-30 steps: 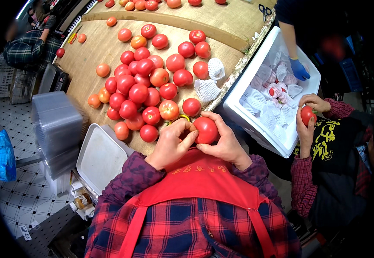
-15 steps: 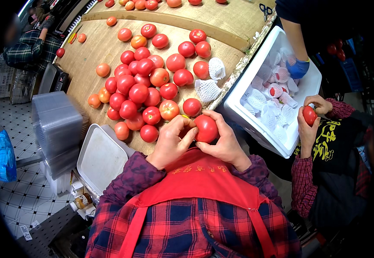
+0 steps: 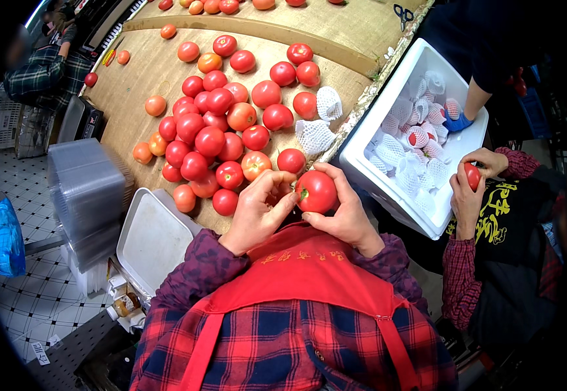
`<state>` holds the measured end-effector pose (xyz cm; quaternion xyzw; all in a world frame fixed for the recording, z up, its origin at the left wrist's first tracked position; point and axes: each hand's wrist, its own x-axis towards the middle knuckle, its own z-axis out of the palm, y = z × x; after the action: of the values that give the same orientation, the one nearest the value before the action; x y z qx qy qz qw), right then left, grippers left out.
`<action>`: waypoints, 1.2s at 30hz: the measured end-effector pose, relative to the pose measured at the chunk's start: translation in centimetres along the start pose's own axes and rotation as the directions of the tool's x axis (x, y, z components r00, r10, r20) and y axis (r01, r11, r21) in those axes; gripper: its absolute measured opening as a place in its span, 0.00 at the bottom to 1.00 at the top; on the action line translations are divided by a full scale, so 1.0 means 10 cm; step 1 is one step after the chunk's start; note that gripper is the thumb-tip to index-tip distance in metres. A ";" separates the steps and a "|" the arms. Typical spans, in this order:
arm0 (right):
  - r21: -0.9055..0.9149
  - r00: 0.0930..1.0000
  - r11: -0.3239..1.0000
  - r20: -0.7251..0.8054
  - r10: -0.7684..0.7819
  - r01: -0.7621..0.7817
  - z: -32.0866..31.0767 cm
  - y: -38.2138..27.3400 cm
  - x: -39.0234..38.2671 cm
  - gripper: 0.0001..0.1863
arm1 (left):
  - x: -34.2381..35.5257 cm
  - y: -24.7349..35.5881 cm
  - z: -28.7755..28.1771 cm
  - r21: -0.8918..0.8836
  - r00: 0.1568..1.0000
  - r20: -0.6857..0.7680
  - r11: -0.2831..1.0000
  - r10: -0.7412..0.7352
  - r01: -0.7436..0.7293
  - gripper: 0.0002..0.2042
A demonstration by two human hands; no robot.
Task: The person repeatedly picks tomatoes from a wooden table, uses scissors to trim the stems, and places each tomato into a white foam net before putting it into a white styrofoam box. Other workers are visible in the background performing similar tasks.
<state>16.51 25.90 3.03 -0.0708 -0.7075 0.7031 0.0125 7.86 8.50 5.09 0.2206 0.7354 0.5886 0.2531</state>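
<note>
- In my head view, I see the right hand [image 3: 347, 212] wrapped around a red tomato [image 3: 320, 191], held up at the counter's near edge, its green stem end turned left.
- I see the left hand [image 3: 257, 212] at that stem end, thumb and fingers bent; I cannot tell whether they pinch anything.
- Beyond, I have a pile of tomatoes [image 3: 209, 141] on the counter [image 3: 134, 98], with white foam nets [image 3: 314, 136] to its right.
- Further right, a co-worker's blue glove [image 3: 458, 122] reaches into a white box [image 3: 387, 203].
</note>
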 end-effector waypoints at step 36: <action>-0.012 0.988 1.000 -0.156 -0.012 0.010 -0.03 0.06 0.02 0.40 | -0.07 0.06 -0.02 0.052 0.987 0.158 0.998 0.015 -0.024 0.13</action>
<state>16.40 26.26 2.45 -0.1220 -0.7086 0.6913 0.0714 8.27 8.05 5.82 0.2803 0.7265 0.5518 0.2986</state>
